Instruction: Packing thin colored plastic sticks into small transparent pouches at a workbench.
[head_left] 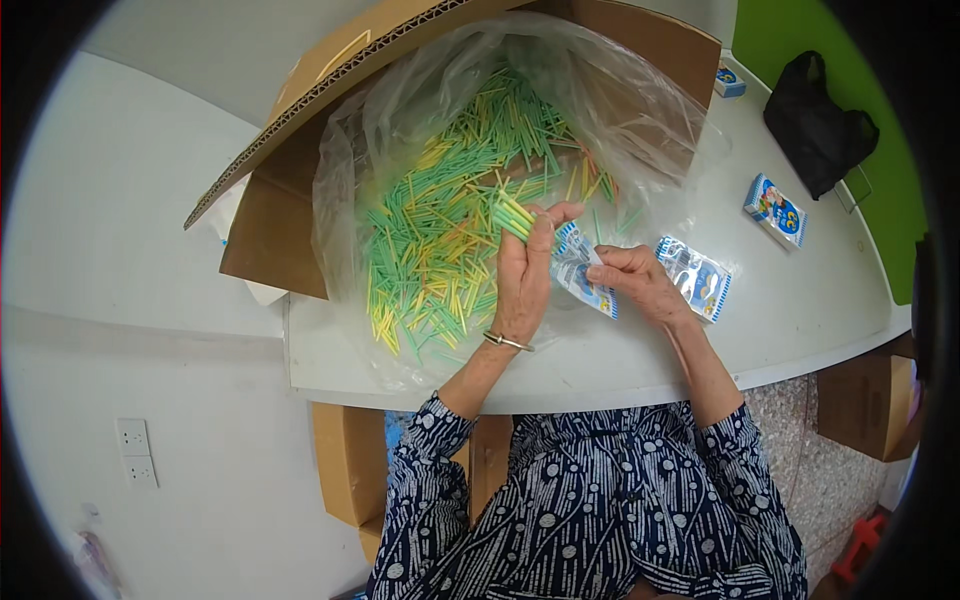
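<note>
1) The left hand (pixel 524 275) is closed around a bundle of green and yellow sticks (pixel 514 216), held over the heap's near right side
2) The right hand (pixel 642 284) pinches a blue-and-white packet (pixel 584 277), which is between the 2 hands
3) Loose sticks (pixel 425 235) lie heaped in a clear plastic bag (pixel 340 185) at an open cardboard box (pixel 272 232)
4) Blue-and-white packaging (pixel 705 285) lies on the worktop (pixel 815 300), just beside the right hand

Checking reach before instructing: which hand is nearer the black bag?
Right. The right hand, pinching a small packet, is below and left of the black bag; the left hand, holding sticks, is farther left.
</note>
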